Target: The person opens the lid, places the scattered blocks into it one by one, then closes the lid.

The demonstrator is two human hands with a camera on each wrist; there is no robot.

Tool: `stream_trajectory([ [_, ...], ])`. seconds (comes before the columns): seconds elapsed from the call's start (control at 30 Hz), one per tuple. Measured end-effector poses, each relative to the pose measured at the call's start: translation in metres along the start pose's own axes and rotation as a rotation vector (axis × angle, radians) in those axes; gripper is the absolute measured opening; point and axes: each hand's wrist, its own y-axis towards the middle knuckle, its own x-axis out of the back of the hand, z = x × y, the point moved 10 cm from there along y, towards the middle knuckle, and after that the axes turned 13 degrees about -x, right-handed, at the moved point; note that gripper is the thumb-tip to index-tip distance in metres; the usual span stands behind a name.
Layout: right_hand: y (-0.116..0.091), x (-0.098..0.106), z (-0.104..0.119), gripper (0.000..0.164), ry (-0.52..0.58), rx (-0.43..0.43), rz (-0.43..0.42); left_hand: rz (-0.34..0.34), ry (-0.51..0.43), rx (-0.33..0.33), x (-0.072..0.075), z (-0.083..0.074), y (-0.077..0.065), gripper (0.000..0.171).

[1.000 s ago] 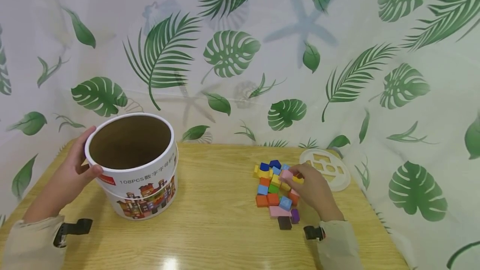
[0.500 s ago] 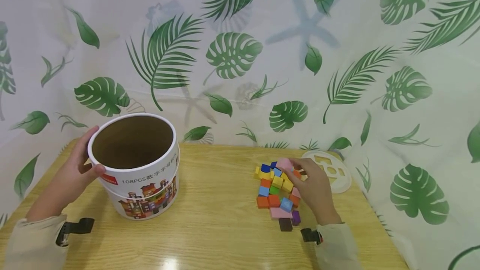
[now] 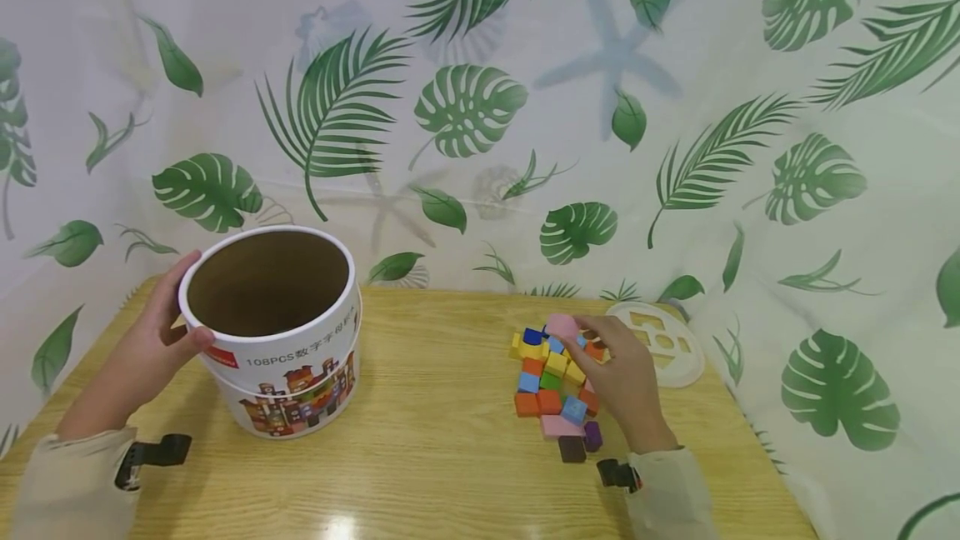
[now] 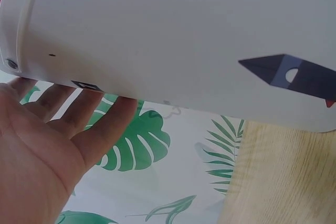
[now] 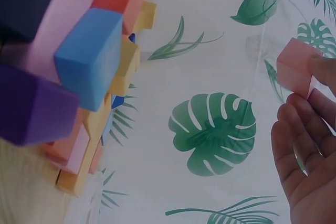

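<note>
A white toy-block bucket (image 3: 318, 336) stands upright at the left of the table, its mouth facing up and its floor hidden. My left hand (image 3: 153, 344) holds its left side, the thumb by the rim; the left wrist view has the fingers (image 4: 105, 129) against the white wall. On the right, my right hand (image 3: 626, 373) pinches a pink block (image 3: 561, 326) between thumb and fingers, raised above the pile. In the right wrist view that pink block (image 5: 296, 66) hangs apart from the others. Below and beside it lie several coloured blocks (image 3: 549, 402), including a blue block (image 3: 573, 409).
A white cut-out lid (image 3: 682, 373) lies behind the right hand, near the table's right edge. A dark block (image 3: 572, 449) and a purple block (image 3: 593, 437) sit at the pile's near end. A leaf-printed cloth (image 3: 465, 215) hangs behind the wooden table (image 3: 435, 440).
The right hand has lifted the pink block and moved it slightly left and back over the pile, turning it. The left hand stays on the bucket. The view has shifted slightly.
</note>
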Motion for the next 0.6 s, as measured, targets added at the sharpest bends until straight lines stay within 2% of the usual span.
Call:
stream_trajectory([
  [0.3, -0.004, -0.001, 0.017, 0.036, 0.025, 0.060, 0.006, 0.001, 0.016, 0.004, 0.002, 0.001, -0.001, 0.091],
  [0.6, -0.006, -0.003, 0.027, 0.037, 0.022, 0.065, 0.002, -0.001, 0.011, 0.006, 0.003, -0.003, 0.000, 0.093],
])
